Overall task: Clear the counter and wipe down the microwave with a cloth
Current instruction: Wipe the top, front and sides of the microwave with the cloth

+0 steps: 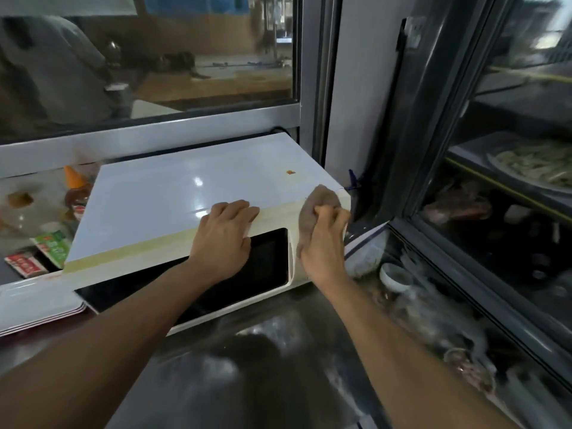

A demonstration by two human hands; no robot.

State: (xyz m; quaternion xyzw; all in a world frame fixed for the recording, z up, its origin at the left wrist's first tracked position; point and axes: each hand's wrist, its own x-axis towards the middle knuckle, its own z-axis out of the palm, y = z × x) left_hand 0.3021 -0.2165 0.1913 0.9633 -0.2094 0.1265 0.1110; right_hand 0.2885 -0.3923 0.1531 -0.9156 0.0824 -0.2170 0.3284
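Note:
A white microwave with a dark glass door stands on the steel counter under a window. My left hand lies flat over its top front edge, fingers spread on the lid, holding nothing. My right hand grips a crumpled brownish cloth and presses it against the microwave's front right corner, by the control panel side.
Left of the microwave lie small packets, a sauce bottle with an orange cap and stacked white trays. A glass-door fridge stands close on the right, with a small cup and clutter below it.

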